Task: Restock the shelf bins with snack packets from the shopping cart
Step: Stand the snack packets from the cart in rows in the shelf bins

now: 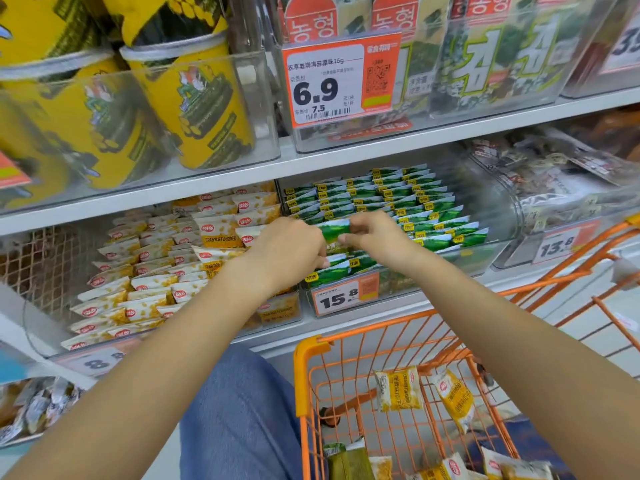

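A green and white snack packet [335,229] is held between both hands over the front of the clear bin [460,263] of green packets on the middle shelf. My left hand [289,252] pinches its left end and my right hand [375,235] pinches its right end. Left of that bin is a bin of yellow and white crab roe packets [152,271]. The orange shopping cart [349,362] stands below the shelf, with several yellow packets [398,389] and a green packet [348,460] inside.
The upper shelf holds yellow canisters [194,109] and seaweed packs [498,60] in clear bins, with a 6.9 price tag [341,81]. A 15.8 tag [341,297] hangs on the green bin. To the right stands a clear bin [554,188] of dark packets. My denim-clad knee [239,410] is beside the cart.
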`<act>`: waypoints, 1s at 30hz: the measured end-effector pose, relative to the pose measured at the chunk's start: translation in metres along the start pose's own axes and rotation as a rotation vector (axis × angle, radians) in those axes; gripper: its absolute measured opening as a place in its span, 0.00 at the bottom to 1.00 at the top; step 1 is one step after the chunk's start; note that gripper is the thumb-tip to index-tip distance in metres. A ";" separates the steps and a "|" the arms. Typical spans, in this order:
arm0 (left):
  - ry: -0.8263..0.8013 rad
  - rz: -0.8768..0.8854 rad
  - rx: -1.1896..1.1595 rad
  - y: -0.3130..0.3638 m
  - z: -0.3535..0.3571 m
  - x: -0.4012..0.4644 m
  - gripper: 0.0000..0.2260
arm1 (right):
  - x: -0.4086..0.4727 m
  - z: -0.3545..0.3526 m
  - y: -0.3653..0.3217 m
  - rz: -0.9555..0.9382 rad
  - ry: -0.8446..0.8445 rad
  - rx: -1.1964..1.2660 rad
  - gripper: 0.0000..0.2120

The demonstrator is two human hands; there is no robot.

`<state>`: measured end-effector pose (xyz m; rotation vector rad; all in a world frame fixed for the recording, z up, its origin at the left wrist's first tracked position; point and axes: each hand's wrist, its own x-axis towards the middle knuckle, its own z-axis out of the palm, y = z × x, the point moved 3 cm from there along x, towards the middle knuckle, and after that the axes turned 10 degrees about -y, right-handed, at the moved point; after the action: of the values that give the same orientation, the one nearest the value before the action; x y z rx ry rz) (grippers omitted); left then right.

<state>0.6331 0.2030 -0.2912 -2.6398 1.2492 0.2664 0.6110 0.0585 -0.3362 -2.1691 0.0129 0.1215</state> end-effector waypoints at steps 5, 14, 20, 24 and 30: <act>0.263 -0.015 -0.022 -0.007 0.006 -0.021 0.11 | 0.003 0.008 0.002 0.000 -0.137 0.024 0.10; 0.256 -0.076 -0.057 -0.012 0.011 -0.009 0.11 | -0.003 0.006 0.006 0.019 -0.217 -0.111 0.14; 0.187 -0.101 -0.046 -0.013 0.010 0.003 0.08 | -0.003 0.011 0.003 0.062 -0.220 -0.225 0.16; 0.164 -0.068 -0.144 -0.019 0.003 0.003 0.10 | -0.009 0.004 0.005 0.086 -0.182 -0.099 0.17; 0.237 -0.023 -0.207 -0.028 0.003 -0.010 0.13 | -0.040 -0.026 0.018 0.007 0.071 -0.057 0.12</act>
<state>0.6487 0.2282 -0.2882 -2.9320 1.3233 0.0841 0.5726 0.0259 -0.3330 -2.2299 0.0582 0.0497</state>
